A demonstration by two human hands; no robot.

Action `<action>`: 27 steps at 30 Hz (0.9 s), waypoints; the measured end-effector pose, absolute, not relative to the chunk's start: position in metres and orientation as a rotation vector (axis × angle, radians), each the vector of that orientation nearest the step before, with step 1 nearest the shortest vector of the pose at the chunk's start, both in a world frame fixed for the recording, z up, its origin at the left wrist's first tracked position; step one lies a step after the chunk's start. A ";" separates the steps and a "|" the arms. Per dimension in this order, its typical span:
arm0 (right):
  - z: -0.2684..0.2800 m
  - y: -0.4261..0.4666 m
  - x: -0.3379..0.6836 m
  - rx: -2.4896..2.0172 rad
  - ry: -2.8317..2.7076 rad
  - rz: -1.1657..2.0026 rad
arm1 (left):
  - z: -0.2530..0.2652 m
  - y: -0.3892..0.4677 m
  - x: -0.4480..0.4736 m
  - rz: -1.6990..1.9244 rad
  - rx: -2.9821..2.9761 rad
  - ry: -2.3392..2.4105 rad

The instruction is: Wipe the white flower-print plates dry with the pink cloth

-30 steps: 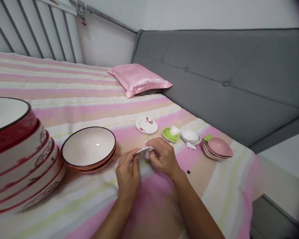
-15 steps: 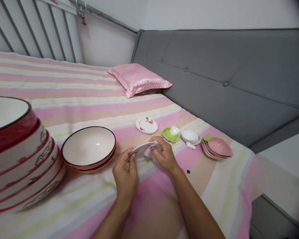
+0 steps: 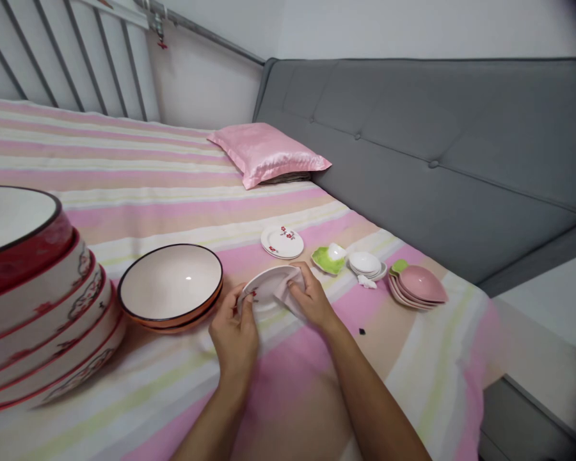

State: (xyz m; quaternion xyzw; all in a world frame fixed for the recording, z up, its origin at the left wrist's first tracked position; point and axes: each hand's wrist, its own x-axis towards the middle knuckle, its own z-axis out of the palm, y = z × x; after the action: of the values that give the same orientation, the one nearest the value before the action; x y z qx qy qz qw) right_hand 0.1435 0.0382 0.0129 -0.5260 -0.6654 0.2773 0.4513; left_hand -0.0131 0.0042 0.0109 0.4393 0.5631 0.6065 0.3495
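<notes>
One plate [image 3: 265,286] is up in the two hands, held above the bed [image 3: 148,390] and tilted so its face and a red flower show. Behind it lie at least two flowered plates [image 3: 282,242], stacked; to the left are two orange bowls [image 3: 173,282], nested, and a tall stack at the picture's edge — one red bowl [image 3: 38,240] over at least four white bowls [image 3: 43,336]. To the right come one leaf dish [image 3: 322,261] with one small cup [image 3: 336,251] in it, a few white dishes [image 3: 365,261] too overlapped to count, one crumpled tissue [image 3: 367,282] and at least three pink dishes [image 3: 422,283]. One black chip [image 3: 362,331] lies nearer. Both forearms rise from the bottom edge, drawing closer toward the hands. The left hand [image 3: 235,330] is closed on the plate's left rim, thumb on the face, fingers mostly hidden behind. The right hand [image 3: 315,302] is bent inward at the right rim, thumb and fingers pinching one cloth [image 3: 288,291] — it lies against the plate's face.
</notes>
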 end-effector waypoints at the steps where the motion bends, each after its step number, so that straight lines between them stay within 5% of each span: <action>1: 0.012 0.038 0.143 -1.309 -1.646 0.693 | 0.010 0.005 -0.013 1.573 1.126 1.456; 7: 0.012 0.035 0.140 -1.280 -1.650 0.602 | 0.012 0.004 -0.013 1.621 1.167 1.419; 16: 0.039 0.023 0.149 -1.127 -1.832 0.007 | 0.012 -0.001 -0.009 1.548 1.545 1.381; 27: 0.039 0.019 0.136 -1.097 -2.030 -0.011 | 0.010 -0.001 -0.011 1.566 1.709 1.274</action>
State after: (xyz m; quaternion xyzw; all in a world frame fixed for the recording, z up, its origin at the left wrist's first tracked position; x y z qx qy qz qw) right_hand 0.1365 0.0193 0.0391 -0.4348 -0.8043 -0.0042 0.4051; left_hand -0.0109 -0.0009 0.0100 0.6262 0.4670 0.5739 0.2456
